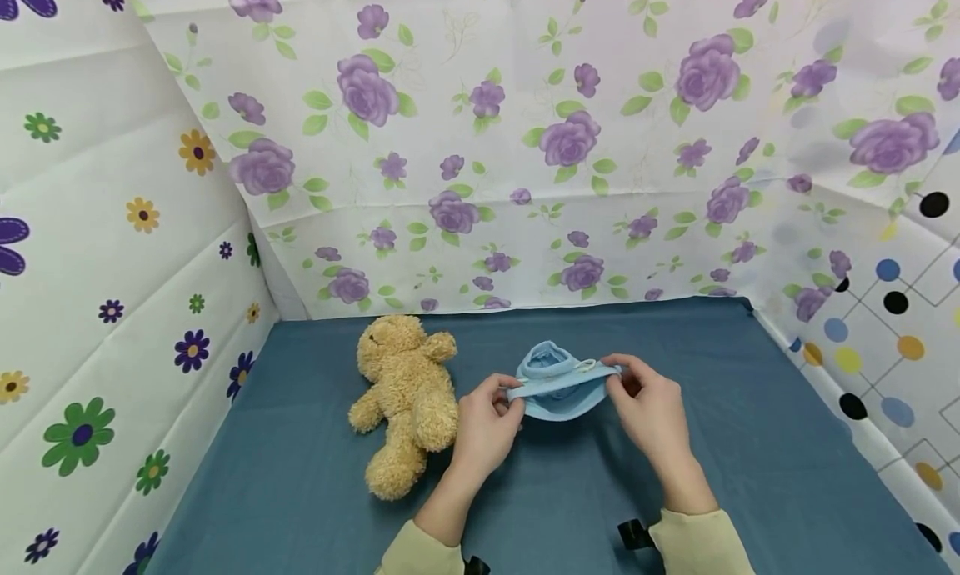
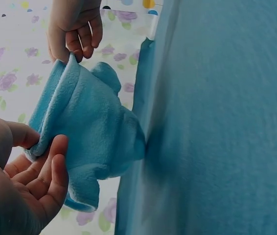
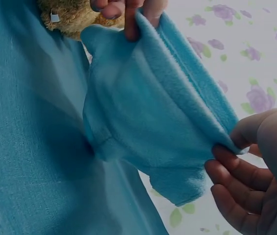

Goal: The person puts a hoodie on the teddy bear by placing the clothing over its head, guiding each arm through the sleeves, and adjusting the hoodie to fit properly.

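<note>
A small light-blue fleece garment with stubby projecting parts and a folded hem (image 1: 566,402) is held over the table, to the right of the bear; whether its lower end touches the cloth I cannot tell. The left hand (image 1: 486,429) pinches one end of the hem between thumb and fingers, and the right hand (image 1: 654,408) pinches the other, so the edge stretches between them. Only this edge is gripped: an uneven tug could slip it from one pinch and let the fabric fold over. Just beside the left hand lies a curly tan plush teddy bear (image 1: 405,392), which a sideways swing of that forearm could knock. Below spreads a plain dark-blue cloth (image 1: 570,508); behind hangs a white curtain with purple roses (image 1: 517,183). A small white tag (image 3: 54,17) shows against the bear's fur, without readable writing; no brand is legible.
</note>
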Demonstrator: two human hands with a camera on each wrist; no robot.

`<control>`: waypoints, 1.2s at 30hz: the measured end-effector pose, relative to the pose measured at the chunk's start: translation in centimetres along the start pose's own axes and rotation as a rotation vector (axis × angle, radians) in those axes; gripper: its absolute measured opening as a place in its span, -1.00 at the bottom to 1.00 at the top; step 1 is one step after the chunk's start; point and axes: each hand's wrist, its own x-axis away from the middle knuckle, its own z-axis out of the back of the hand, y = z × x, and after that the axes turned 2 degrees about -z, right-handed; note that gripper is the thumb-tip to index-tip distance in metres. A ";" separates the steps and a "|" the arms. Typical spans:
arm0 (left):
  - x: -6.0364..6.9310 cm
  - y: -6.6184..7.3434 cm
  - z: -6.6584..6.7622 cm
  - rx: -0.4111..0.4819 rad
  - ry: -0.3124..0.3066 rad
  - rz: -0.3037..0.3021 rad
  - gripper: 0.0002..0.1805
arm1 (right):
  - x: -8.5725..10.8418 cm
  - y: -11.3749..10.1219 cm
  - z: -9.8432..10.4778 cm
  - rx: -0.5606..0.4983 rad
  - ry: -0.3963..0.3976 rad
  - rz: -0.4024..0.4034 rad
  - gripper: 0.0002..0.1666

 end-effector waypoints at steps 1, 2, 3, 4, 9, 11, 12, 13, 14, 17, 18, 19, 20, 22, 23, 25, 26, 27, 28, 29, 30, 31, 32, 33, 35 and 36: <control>0.0 0.1 0.1 0.008 0.001 -0.003 -0.81 | 0.0 -0.1 0.0 -0.001 0.010 0.007 -0.73; 0.1 0.2 0.2 0.016 0.002 -0.006 -0.81 | 0.0 -0.1 0.0 -0.002 0.015 0.012 -0.74; 0.1 0.4 0.3 0.023 0.002 -0.007 -0.82 | 0.0 -0.2 0.0 -0.002 0.021 0.016 -0.74; 0.2 0.5 0.4 0.031 0.002 -0.010 -0.82 | 0.0 -0.3 0.0 -0.002 0.027 0.021 -0.74; 0.4 1.1 0.9 0.057 -0.014 -0.020 -0.85 | -0.1 -1.0 0.4 -0.004 0.042 0.046 -0.77; 0.4 1.4 1.1 0.060 -0.028 -0.025 -0.87 | -0.1 -1.3 0.6 -0.007 0.041 0.051 -0.79; 0.4 1.6 1.3 0.062 -0.036 -0.027 -0.87 | 0.0 -1.4 0.6 -0.008 0.040 0.053 -0.79; 0.4 1.9 1.4 0.066 -0.043 -0.032 -0.87 | 0.0 -1.5 0.7 -0.011 0.038 0.054 -0.80; 0.5 2.1 1.6 0.071 -0.049 -0.036 -0.88 | 0.0 -1.7 0.7 -0.017 0.040 0.054 -0.81; 0.5 3.1 2.4 0.099 -0.061 -0.044 -0.86 | 0.0 -2.3 1.0 -0.047 0.049 0.061 -0.82; 0.5 3.4 2.7 0.114 -0.063 -0.044 -0.86 | 0.0 -2.6 1.2 -0.060 0.050 0.066 -0.81; 0.5 3.7 3.0 0.131 -0.063 -0.045 -0.85 | -0.1 -2.9 1.3 -0.074 0.051 0.071 -0.81; 0.6 4.0 3.4 0.140 -0.063 -0.045 -0.84 | -0.2 -3.2 1.4 -0.087 0.051 0.078 -0.80; 0.5 4.6 4.1 0.161 -0.064 -0.046 -0.84 | -0.5 -3.9 1.6 -0.105 0.050 0.090 -0.79; 0.5 4.9 4.4 0.165 -0.065 -0.048 -0.83 | -0.7 -4.2 1.7 -0.114 0.048 0.098 -0.79; 0.4 5.4 5.2 0.157 -0.056 -0.057 -0.83 | -1.1 -4.8 1.6 -0.131 0.044 0.114 -0.81; 0.3 5.6 5.6 0.144 -0.050 -0.058 -0.84 | -1.3 -5.2 1.6 -0.143 0.042 0.124 -0.82; 0.2 5.8 6.0 0.139 -0.046 -0.059 -0.84 | -1.6 -5.6 1.5 -0.155 0.040 0.134 -0.83; 0.0 5.9 6.5 0.128 -0.039 -0.058 -0.85 | -1.8 -6.0 1.5 -0.169 0.038 0.144 -0.84; -0.1 6.1 7.0 0.122 -0.032 -0.055 -0.85 | -2.1 -6.5 1.3 -0.186 0.034 0.155 -0.85; -0.3 6.2 7.5 0.115 -0.025 -0.054 -0.85 | -2.5 -7.0 1.2 -0.204 0.030 0.165 -0.85; -0.4 6.3 8.0 0.108 -0.017 -0.052 -0.84 | -2.8 -7.5 1.0 -0.218 0.028 0.175 -0.85; -0.6 6.3 8.5 0.111 -0.013 -0.053 -0.84 | -3.2 -8.1 0.8 -0.233 0.027 0.185 -0.85; -0.8 6.4 9.0 0.109 -0.008 -0.055 -0.84 | -3.6 -8.6 0.6 -0.248 0.028 0.195 -0.86; -1.2 6.3 10.0 0.108 0.007 -0.056 -0.83 | -4.5 -9.7 0.0 -0.276 0.027 0.222 -0.87; -1.4 6.3 10.6 0.110 0.017 -0.059 -0.83 | -4.9 -10.3 -0.3 -0.294 0.027 0.240 -0.87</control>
